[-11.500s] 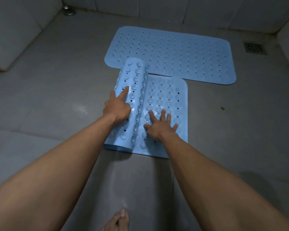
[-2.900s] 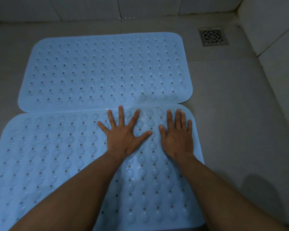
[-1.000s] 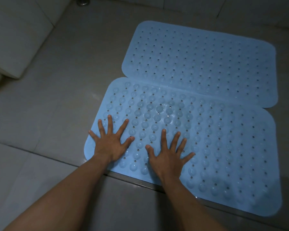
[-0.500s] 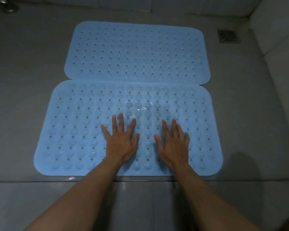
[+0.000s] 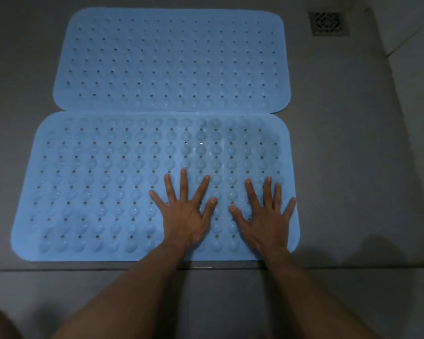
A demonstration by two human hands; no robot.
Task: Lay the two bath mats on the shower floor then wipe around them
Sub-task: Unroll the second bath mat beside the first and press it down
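Head view: two blue mats lie flat on the grey floor (image 5: 353,155), long edges touching at mid-frame. The far mat (image 5: 171,59) fills the upper centre; the near mat (image 5: 96,187) spans the middle, its suction cups facing up. The left hand (image 5: 185,214) presses palm-down on the near mat, lower centre, fingers straight and spread wide. The right hand (image 5: 264,216) presses beside it near the mat's right edge, fingers straight, thumb and little finger splayed. A drain (image 5: 328,23) sits upper right.

Tiled shower: floor drain (image 5: 328,23), bath mats (image 5: 171,59)
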